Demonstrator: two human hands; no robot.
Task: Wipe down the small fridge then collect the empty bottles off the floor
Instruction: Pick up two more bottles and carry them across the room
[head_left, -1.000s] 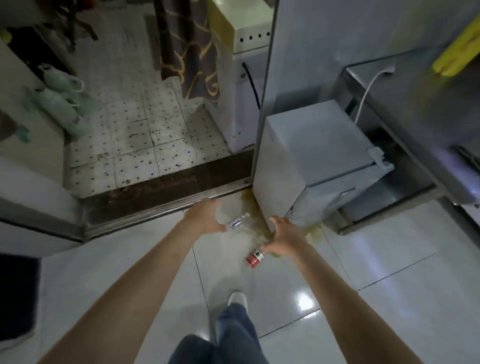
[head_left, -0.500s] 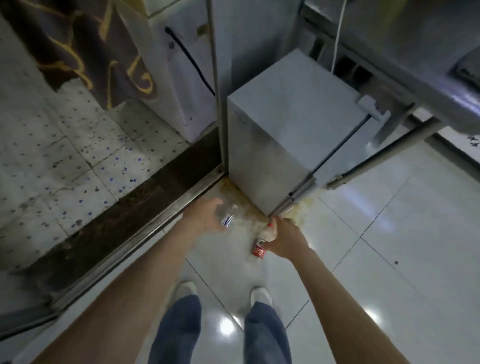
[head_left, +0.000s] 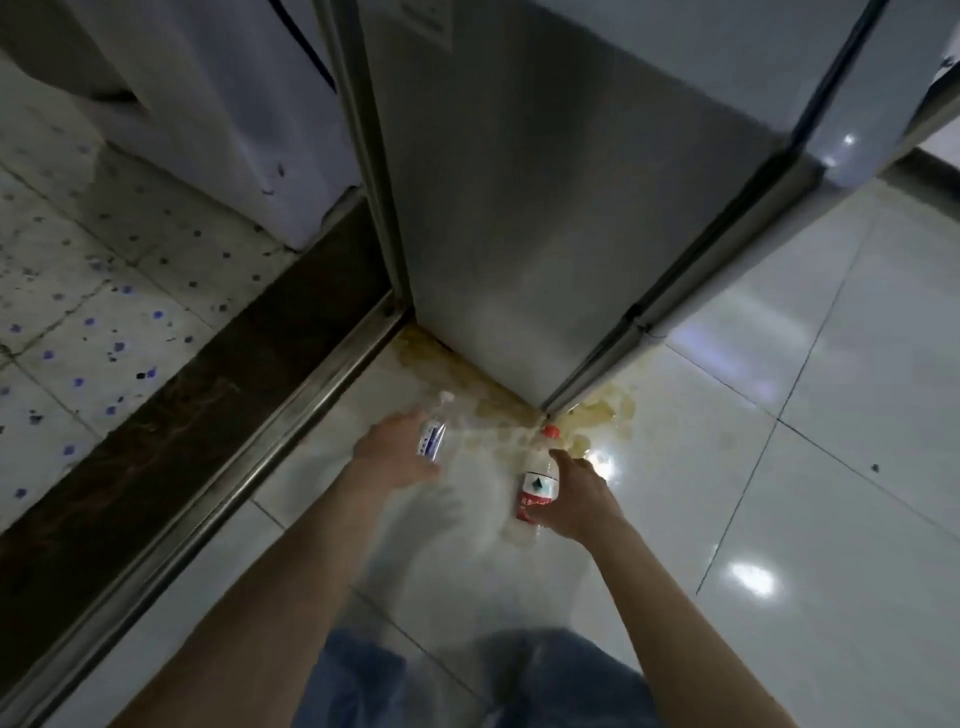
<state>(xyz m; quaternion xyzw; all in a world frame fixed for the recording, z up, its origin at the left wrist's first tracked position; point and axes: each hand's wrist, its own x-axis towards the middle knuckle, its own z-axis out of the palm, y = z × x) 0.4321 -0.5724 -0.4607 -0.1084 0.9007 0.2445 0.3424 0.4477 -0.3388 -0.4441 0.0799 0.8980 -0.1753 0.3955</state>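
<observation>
The small grey fridge (head_left: 545, 197) stands right in front of me, its near corner meeting the floor. My left hand (head_left: 395, 454) grips a clear bottle with a blue-and-white label (head_left: 434, 434) just above the white floor tiles. My right hand (head_left: 574, 499) is curled round a clear bottle with a red cap and a red-and-white label (head_left: 539, 480), which is tipped up off the floor near the fridge's corner.
A yellowish stain (head_left: 587, 421) spreads on the tiles around the fridge's corner. A metal door track (head_left: 249, 457) and dark threshold run diagonally at left, with speckled tiles and a white appliance (head_left: 223, 114) beyond. My jeans-clad knees (head_left: 467, 680) are below.
I have bent much lower, so the fridge and floor look closer. My right hand has closed round the red-labelled bottle and tipped it up. My left hand still holds the blue-labelled bottle.
</observation>
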